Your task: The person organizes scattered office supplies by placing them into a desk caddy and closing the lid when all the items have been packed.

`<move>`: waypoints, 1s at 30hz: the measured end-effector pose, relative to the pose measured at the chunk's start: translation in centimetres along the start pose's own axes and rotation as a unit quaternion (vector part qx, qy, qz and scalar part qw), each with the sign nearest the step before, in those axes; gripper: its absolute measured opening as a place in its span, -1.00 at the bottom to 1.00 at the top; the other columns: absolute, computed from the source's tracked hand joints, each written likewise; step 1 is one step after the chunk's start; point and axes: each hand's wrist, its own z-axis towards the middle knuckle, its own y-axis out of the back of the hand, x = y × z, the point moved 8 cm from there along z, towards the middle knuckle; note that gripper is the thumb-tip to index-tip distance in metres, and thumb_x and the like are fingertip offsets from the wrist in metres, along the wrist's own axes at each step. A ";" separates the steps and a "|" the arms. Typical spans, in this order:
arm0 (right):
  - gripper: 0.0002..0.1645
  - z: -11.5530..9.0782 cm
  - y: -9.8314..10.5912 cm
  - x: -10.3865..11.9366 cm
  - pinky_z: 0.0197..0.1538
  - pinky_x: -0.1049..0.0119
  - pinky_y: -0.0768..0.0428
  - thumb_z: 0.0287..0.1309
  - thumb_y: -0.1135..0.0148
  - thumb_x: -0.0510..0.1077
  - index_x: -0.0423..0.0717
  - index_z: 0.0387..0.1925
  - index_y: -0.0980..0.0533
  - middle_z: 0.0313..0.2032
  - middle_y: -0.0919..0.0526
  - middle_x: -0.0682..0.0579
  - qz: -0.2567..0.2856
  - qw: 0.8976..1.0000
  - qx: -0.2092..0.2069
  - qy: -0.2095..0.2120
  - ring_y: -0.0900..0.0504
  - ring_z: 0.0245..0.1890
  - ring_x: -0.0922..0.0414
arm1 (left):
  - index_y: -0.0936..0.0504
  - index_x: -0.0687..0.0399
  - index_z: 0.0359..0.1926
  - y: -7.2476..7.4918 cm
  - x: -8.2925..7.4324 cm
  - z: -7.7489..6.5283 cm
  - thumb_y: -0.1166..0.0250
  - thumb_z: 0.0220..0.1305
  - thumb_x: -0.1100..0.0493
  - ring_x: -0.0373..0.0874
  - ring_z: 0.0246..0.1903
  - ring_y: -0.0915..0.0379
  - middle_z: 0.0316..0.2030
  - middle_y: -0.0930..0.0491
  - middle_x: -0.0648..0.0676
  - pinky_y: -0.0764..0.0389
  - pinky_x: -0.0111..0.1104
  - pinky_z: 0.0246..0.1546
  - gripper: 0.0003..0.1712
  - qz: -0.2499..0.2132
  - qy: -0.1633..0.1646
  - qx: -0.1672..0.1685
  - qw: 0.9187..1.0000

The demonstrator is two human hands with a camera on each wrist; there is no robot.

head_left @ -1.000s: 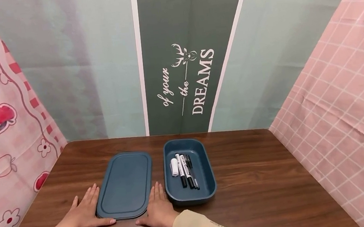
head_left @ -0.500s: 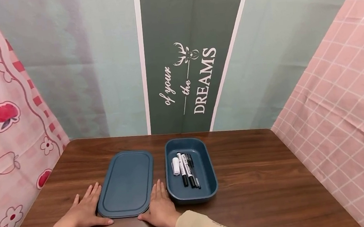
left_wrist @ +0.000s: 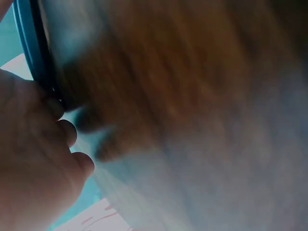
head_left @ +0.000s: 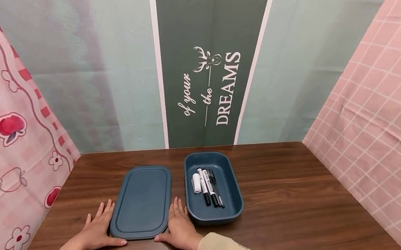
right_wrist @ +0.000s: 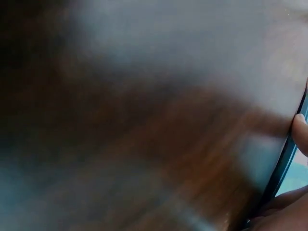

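Note:
A flat blue lid (head_left: 142, 201) with rounded corners lies on the wooden table, left of centre in the head view. My left hand (head_left: 96, 230) rests at its left near corner, fingers spread and straight, thumb along the near edge. On the lid's opposite side my right hand (head_left: 181, 226) lies with straight fingers along the right edge, its thumb at the near right corner. In the left wrist view the lid's edge (left_wrist: 32, 48) passes beside the left hand's fingers; in the right wrist view the edge (right_wrist: 284, 166) shows next to the right hand's fingers (right_wrist: 301, 132).
Just right of my right hand stands an open blue box (head_left: 230, 186). Inside lie two white markers (head_left: 209, 182) with black caps, a clear black-tipped pen (head_left: 220, 201) and a short white cylinder (head_left: 196, 183). Curtains (head_left: 372, 96) hang around the table (head_left: 285, 213).
The head view has shifted slightly, so everything sits a little further right in it. Both hands stay at the lid's sides, and the lid and box keep their places on the table.

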 end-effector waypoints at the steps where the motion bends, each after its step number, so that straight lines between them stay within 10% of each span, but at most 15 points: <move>1: 0.23 0.0 0.1 0.0 0.32 -0.08 -0.10 -0.10 -0.35 0.32 -0.54 0.28 -0.15 0.35 -0.01 -0.45 0.008 1.000 -0.006 0.002 0.07 0.39 -0.24 | 0.05 0.60 0.34 0.0 0.0 0.0 -0.51 -0.18 -0.14 0.53 0.29 0.36 0.32 0.15 0.61 0.34 0.44 0.04 0.34 -0.013 -0.005 -0.001 1.000; 17: 0.20 0.2 2.8 1.4 0.34 -0.02 -0.08 -0.05 -0.38 0.19 -0.47 0.36 -0.04 0.40 0.08 -0.35 0.077 0.995 -0.049 0.050 0.10 0.41 -0.17 | 0.23 0.50 0.40 2.0 -0.9 -1.2 -0.48 -0.07 0.04 0.51 0.29 0.59 0.32 0.30 0.63 0.50 0.46 -0.03 0.31 -0.099 -0.047 -0.044 0.993; 30: 0.18 -0.9 10.2 1.8 0.37 -0.01 -0.01 -0.06 -0.42 0.13 -0.40 0.38 -0.03 0.42 0.10 -0.28 0.104 0.988 -0.081 0.078 0.15 0.43 -0.08 | 0.22 0.39 0.44 6.6 -6.9 -0.5 -0.52 -0.13 -0.08 0.35 0.36 0.58 0.36 0.26 0.54 0.52 0.41 0.06 0.38 -0.042 -0.050 -0.097 0.993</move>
